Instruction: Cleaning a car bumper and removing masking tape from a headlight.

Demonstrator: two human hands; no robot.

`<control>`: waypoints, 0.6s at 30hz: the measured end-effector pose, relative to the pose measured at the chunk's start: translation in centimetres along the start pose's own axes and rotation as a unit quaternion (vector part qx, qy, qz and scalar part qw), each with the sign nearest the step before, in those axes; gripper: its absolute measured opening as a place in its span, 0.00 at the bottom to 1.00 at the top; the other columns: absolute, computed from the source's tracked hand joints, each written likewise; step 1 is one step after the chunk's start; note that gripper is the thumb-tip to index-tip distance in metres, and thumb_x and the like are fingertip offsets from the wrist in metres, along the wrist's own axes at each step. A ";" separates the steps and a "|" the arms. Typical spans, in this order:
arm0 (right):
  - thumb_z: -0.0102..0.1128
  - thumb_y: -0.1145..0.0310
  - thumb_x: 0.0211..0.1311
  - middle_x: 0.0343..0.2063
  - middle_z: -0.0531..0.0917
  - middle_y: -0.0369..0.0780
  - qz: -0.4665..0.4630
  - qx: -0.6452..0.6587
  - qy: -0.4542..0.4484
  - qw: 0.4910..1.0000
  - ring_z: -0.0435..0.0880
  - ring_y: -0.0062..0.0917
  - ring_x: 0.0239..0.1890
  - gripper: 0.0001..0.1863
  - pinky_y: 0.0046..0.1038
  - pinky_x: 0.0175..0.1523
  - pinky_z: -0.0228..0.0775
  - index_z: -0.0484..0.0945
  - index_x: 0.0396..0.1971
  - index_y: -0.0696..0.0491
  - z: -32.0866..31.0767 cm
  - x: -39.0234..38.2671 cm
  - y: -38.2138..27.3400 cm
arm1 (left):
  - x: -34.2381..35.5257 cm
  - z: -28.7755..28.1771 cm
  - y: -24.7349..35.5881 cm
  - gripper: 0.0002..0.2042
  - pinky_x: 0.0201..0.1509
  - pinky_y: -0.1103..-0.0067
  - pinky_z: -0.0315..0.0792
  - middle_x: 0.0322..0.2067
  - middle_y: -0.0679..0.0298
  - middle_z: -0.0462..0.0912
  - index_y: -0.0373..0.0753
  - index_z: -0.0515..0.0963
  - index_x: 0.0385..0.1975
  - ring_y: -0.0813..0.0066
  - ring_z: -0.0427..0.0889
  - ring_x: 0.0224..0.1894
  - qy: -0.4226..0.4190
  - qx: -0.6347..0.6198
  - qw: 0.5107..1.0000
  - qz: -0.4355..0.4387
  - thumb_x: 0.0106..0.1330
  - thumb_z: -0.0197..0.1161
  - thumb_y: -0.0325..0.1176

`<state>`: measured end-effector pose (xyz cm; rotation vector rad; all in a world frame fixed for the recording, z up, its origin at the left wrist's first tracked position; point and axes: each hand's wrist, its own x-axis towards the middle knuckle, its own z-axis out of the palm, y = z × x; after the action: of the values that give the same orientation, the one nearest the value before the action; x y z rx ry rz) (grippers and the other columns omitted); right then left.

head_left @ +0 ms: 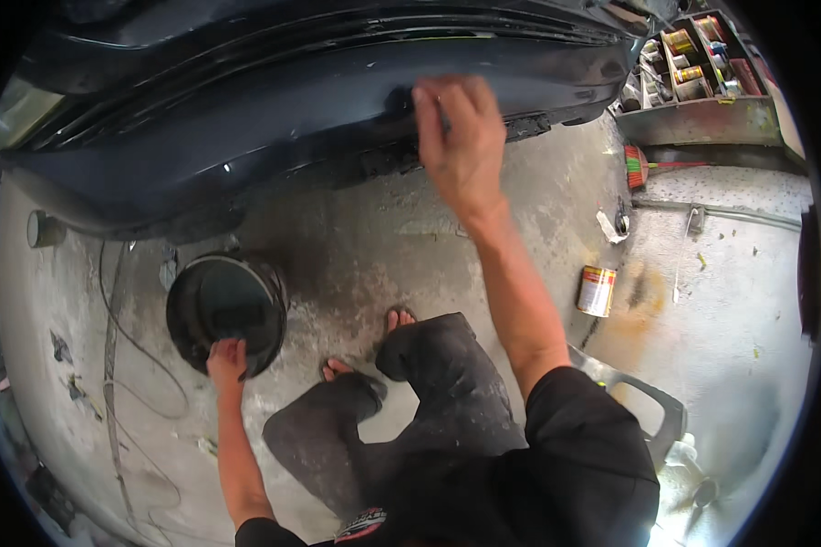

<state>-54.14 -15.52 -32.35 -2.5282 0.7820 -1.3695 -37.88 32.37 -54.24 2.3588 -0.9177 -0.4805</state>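
Black-sleeved shoulder (602, 456) sits nearest; the right hand (461, 137) presses flat, fingers closed on something small I cannot make out, against the glossy dark car body panel (274, 109). Left hand (228, 360) grips the black round bucket's (223, 305) rim. Even, light strokes would probably serve best
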 end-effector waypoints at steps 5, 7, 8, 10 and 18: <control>0.64 0.72 0.58 0.29 0.80 0.42 -0.124 -0.042 0.023 0.991 0.81 0.38 0.34 0.05 0.38 0.38 0.74 0.82 0.34 0.54 1.6 2.3 3.5 | 0.0 0.5 -7.8 0.08 0.28 0.67 0.69 0.20 0.57 0.75 0.36 0.79 0.29 0.61 0.74 0.21 0.057 0.041 0.997 0.030 0.62 0.67 0.34; 0.63 0.70 0.59 0.30 0.81 0.40 -0.138 -0.069 -0.013 0.988 0.81 0.38 0.34 0.06 0.38 0.38 0.74 0.83 0.35 0.52 1.3 2.7 3.6 | -0.6 1.3 -9.3 0.08 0.25 0.74 0.66 0.20 0.61 0.74 0.36 0.79 0.29 0.71 0.71 0.18 0.058 0.052 0.996 0.039 0.62 0.67 0.34; 0.62 0.70 0.59 0.29 0.81 0.46 -0.150 -0.090 -0.026 0.984 0.82 0.41 0.32 0.07 0.37 0.37 0.75 0.82 0.36 0.56 1.1 2.9 3.6 | -0.9 1.7 -9.6 0.08 0.25 0.74 0.66 0.20 0.61 0.74 0.36 0.79 0.29 0.71 0.71 0.18 0.093 0.049 0.993 0.054 0.62 0.67 0.34; 0.61 0.71 0.59 0.29 0.82 0.51 -0.165 -0.114 -0.026 0.979 0.83 0.45 0.31 0.09 0.37 0.36 0.77 0.81 0.36 0.60 0.7 2.8 3.6 | -1.1 2.2 -9.8 0.08 0.22 0.80 0.63 0.19 0.65 0.72 0.36 0.78 0.28 0.78 0.69 0.17 0.152 -0.093 0.982 -0.061 0.63 0.67 0.33; 0.61 0.63 0.61 0.29 0.83 0.39 -0.189 -0.122 -0.022 0.974 0.83 0.40 0.33 0.08 0.38 0.36 0.75 0.84 0.33 0.51 2.5 2.0 1.4 | -1.6 1.3 -7.3 0.06 0.26 0.78 0.67 0.20 0.64 0.73 0.36 0.80 0.27 0.76 0.71 0.20 0.175 -0.042 0.984 -0.013 0.61 0.68 0.31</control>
<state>-51.78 -18.00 -32.84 -3.0115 0.5041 -1.3846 -35.98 37.49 -59.53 2.2810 -0.6904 -0.1035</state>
